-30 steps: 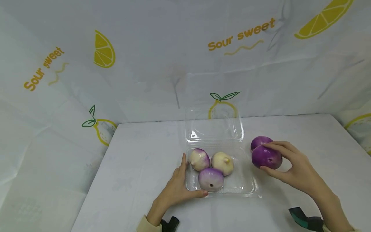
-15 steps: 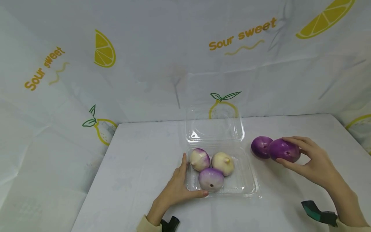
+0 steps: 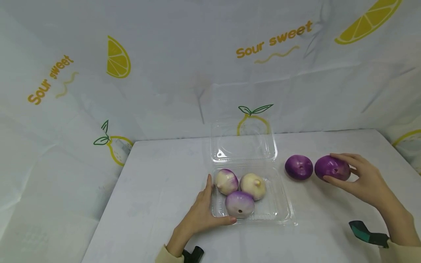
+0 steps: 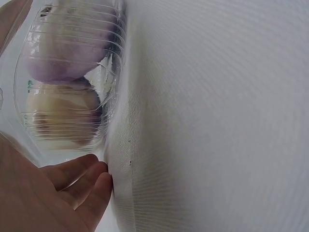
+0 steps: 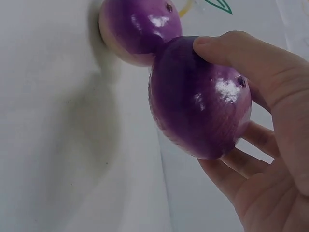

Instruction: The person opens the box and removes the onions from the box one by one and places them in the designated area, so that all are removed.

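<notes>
My right hand grips a glossy purple turnip between thumb and fingers; the right wrist view shows its shadow apart from it on the table. Just left of it, a second purple turnip rests on the table. My left hand lies along the near left corner of a clear plastic clamshell box, fingers by the left side and thumb along the front edge. Inside sit three purple-and-cream turnips: one back left, one with its pointed tip up, and one in front.
The box's transparent lid stands hinged back behind it. A white cloth covers the table, and a lemon-printed sheet hangs behind. Dark wrist mounts show near both sleeves.
My right hand has carried its turnip to the right, away from the second one, which shows fully now. My left hand and the box have stayed in place.
</notes>
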`<state>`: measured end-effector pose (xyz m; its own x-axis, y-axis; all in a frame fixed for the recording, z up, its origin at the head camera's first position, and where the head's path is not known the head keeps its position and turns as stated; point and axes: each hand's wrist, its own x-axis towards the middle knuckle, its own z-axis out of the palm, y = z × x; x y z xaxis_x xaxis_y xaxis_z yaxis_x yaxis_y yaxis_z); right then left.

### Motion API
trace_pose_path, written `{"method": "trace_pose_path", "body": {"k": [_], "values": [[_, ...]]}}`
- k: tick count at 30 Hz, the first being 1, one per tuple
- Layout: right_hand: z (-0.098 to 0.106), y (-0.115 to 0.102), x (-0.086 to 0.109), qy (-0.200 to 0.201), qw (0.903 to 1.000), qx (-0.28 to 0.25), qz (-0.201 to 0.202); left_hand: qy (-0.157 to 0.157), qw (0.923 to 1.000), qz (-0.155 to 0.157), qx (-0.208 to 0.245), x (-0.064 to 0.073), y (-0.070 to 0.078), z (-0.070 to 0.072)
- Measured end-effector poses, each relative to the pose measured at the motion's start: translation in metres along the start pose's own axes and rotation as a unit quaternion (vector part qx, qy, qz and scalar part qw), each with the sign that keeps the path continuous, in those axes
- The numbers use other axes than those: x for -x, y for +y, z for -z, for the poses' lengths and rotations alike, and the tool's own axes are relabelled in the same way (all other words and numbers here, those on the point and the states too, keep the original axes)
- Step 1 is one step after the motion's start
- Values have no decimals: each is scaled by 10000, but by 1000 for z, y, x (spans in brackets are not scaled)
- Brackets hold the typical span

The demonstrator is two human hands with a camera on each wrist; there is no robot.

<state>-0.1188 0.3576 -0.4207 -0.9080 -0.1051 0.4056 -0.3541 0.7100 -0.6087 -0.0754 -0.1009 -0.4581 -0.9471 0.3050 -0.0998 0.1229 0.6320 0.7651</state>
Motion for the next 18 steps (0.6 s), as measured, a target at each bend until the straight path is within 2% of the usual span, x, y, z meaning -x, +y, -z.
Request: {"method": "trace_pose_path", "body": {"k": [8, 18], "values": [[0, 14, 2, -314, 9989, 151, -300, -18, 10000, 4, 31, 1, -1, 0], [-8, 27, 3, -830, 9949, 436, -379, -18, 10000, 0, 7, 1, -1, 0]]}}
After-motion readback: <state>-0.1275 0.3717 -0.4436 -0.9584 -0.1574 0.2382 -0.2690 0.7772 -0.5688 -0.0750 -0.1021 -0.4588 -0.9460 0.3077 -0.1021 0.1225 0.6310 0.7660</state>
